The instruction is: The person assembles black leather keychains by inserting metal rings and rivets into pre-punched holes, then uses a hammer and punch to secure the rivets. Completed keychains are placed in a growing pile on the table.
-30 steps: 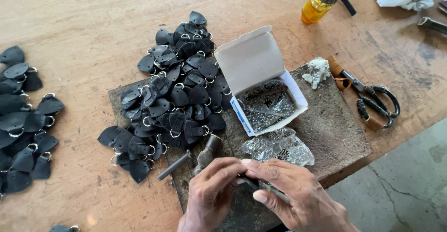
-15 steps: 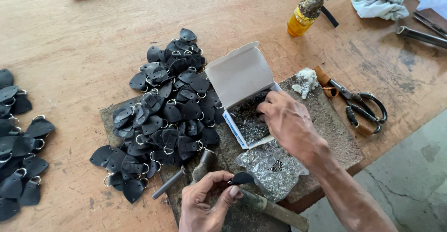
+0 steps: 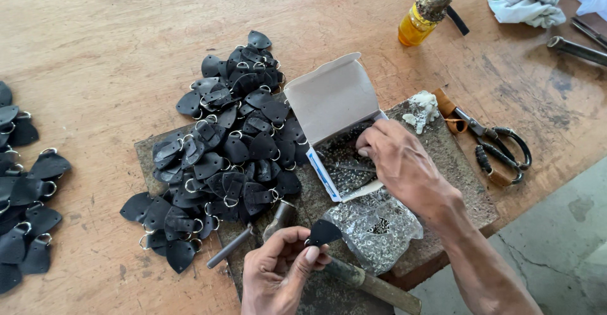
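**Hands at a leather-tab bench: one pinched a tab, the other dug in a rivet box**

Overhead view of a wooden workbench [image 3: 95, 49]. The left hand [image 3: 278, 274], low centre, pinched a small black leather tab [image 3: 324, 231] btwn thumb and fingertips, holding it just above a dark work slab [image 3: 442, 151]. The right hand [image 3: 401, 163] reached into an open white cardboard box [image 3: 332, 100] of small metal rivets [image 3: 338, 163], fingers curled together inside it — whether they'd caught a rivet couldn't be told.

Left of the box lay a big pile of black tabs w/ metal rings [image 3: 227, 144]; a second pile [image 3: 25, 188] sat at the far left edge. A clear bag of silvery fittings [image 3: 373, 226] lay just below the box, a hammer [image 3: 354, 274] and a steel punch [image 3: 231, 247] near the left hand. Scissors [image 3: 496, 151], a yellow bottle [image 3: 420, 18] and a rag [image 3: 525, 2] sat to the right, well apart.

Handling, as a judgement: the tab looked light, thin and flexible — best held by its flat faces near the edge. Rivets looked tiny, hard, prob. slippery; a fingertip pinch on one at a time would suit.
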`<action>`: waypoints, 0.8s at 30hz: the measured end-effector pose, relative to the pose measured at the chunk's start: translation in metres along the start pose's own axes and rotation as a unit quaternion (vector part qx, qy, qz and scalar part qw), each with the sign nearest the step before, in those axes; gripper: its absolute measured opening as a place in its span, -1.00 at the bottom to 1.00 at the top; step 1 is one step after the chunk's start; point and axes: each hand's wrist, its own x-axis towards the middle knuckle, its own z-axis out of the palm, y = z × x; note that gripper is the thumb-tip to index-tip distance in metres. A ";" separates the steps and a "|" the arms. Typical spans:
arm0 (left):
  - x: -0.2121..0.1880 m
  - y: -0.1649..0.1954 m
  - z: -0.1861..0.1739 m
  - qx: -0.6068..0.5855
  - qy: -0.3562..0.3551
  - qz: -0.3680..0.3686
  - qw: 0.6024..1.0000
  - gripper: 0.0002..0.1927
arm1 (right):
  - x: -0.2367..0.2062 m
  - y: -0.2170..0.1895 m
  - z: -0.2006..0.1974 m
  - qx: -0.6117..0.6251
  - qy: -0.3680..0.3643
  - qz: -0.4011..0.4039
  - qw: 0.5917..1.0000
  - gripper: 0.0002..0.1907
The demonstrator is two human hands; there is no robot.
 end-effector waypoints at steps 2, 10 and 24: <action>0.000 0.000 0.000 -0.013 0.007 -0.010 1.000 -0.76 | -0.006 -0.011 -0.009 -0.026 0.066 -0.058 0.996 -0.92; -0.004 0.001 0.002 -0.082 0.017 0.024 0.996 -0.75 | -0.075 -0.083 0.014 0.273 0.105 -0.106 0.950 -0.93; -0.002 0.004 -0.003 -0.107 -0.003 0.040 0.993 -0.77 | -0.064 -0.088 0.032 0.348 0.104 -0.090 0.927 -0.85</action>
